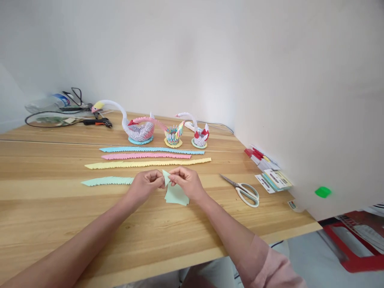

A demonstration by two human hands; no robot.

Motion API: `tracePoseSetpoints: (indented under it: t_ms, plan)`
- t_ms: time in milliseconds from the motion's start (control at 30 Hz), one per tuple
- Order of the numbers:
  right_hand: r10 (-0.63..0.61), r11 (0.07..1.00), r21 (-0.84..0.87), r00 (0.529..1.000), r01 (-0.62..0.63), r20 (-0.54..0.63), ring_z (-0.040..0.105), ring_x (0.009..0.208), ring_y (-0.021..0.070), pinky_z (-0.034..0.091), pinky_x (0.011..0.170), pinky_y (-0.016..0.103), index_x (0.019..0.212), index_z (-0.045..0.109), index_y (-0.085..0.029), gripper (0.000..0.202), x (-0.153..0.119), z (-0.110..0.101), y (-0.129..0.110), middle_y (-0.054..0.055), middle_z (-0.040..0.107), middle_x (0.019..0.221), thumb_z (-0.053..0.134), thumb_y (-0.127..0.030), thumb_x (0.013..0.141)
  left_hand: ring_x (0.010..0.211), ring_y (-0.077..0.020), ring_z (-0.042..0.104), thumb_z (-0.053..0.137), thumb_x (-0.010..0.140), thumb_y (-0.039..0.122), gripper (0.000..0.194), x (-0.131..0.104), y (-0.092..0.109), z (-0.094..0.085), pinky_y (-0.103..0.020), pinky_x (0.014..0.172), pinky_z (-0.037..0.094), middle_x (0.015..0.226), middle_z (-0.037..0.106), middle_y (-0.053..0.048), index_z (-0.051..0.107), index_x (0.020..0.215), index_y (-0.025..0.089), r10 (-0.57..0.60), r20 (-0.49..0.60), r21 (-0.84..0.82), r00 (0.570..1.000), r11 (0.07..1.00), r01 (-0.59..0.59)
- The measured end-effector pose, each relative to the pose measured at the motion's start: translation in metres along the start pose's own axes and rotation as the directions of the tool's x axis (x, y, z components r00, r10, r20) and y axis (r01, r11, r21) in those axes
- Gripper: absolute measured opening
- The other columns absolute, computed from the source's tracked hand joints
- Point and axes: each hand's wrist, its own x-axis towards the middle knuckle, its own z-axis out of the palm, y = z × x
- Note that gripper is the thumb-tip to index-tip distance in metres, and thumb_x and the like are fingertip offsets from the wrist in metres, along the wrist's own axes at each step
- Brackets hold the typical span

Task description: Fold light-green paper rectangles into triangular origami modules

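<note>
Between my two hands is a small folded piece of pale green paper (166,177). My left hand (147,183) pinches its left side, and the fingers of my right hand (186,182) grip its right side. Below my right hand lies a stack of pale green paper sheets (177,195) on the table. A row of folded green paper pieces (108,181) runs left from my left hand. Farther back lie a yellow row (147,163), a pink row (147,156) and a blue row (150,150) of folded paper pieces.
Three folded-paper swans, a large one (139,132), a multicoloured one (174,135) and a small one (201,138), stand at the back. Scissors (243,190) lie right of my hands, near paper packs (276,180). A glue gun (97,121) and plastic bottle (48,103) are back left.
</note>
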Motion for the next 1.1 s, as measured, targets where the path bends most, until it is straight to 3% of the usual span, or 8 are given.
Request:
tracePoseSetpoints:
  t_ms: [100,300,467,833,1100]
  plan:
    - [0.015,0.999,0.031,1.0,-0.015,0.011,0.056,0.054,0.0085,0.043,0.056,0.02,0.079,0.064,-0.017,0.012,-0.0009,0.0006,0.0021,-0.003,0.06,0.061,0.064,-0.026,0.072,0.052,-0.01,0.044,0.054,0.069,0.024,0.016,-0.0003,-0.0019,-0.0003,-0.021,0.053,0.033,0.054,0.051,0.005,0.053,0.054,0.017,0.035,-0.011,0.047,0.999,0.998,-0.035]
    - [0.042,0.994,0.098,0.999,-0.042,0.002,0.057,0.052,0.0086,0.045,0.054,0.02,0.072,0.06,-0.016,0.017,0.0009,-0.0006,0.0012,-0.002,0.061,0.06,0.066,-0.031,0.07,0.062,-0.013,0.05,0.051,0.079,0.039,0.028,-0.0017,-0.0003,0.0008,-0.023,0.061,0.039,0.06,0.054,0.003,0.057,0.062,0.018,0.086,0.017,-0.019,0.996,0.996,-0.085]
    - [0.045,0.995,0.094,0.999,-0.043,-0.014,0.057,0.052,0.009,0.045,0.054,0.021,0.07,0.058,-0.016,0.021,0.0008,0.0001,-0.0005,-0.002,0.061,0.06,0.066,-0.035,0.071,0.072,-0.016,0.056,0.061,0.073,0.041,0.023,-0.0025,0.0002,0.0039,-0.026,0.067,0.044,0.074,0.063,-0.001,0.061,0.075,0.018,0.038,0.101,-0.138,0.994,0.99,-0.024]
    - [0.016,0.998,0.055,1.0,-0.016,0.009,0.059,0.056,0.0095,0.046,0.057,0.022,0.071,0.056,-0.016,0.021,-0.0015,0.0006,0.0007,-0.001,0.061,0.064,0.064,-0.036,0.073,0.059,-0.0135,0.05,0.054,0.077,0.041,0.026,-0.0032,0.0015,0.0013,-0.025,0.059,0.04,0.06,0.058,0.001,0.061,0.066,0.018,0.09,-0.019,0.067,0.996,0.994,-0.089]
    - [0.015,0.997,0.08,1.0,-0.014,-0.013,0.058,0.056,0.0096,0.046,0.058,0.022,0.073,0.058,-0.017,0.017,0.0013,-0.0048,0.0022,-0.001,0.062,0.064,0.063,-0.033,0.074,0.062,-0.0141,0.053,0.055,0.076,0.043,0.027,-0.0015,0.0031,-0.0025,-0.026,0.063,0.043,0.064,0.063,-0.001,0.062,0.065,0.018,0.014,0.081,-0.058,0.997,0.998,-0.01]
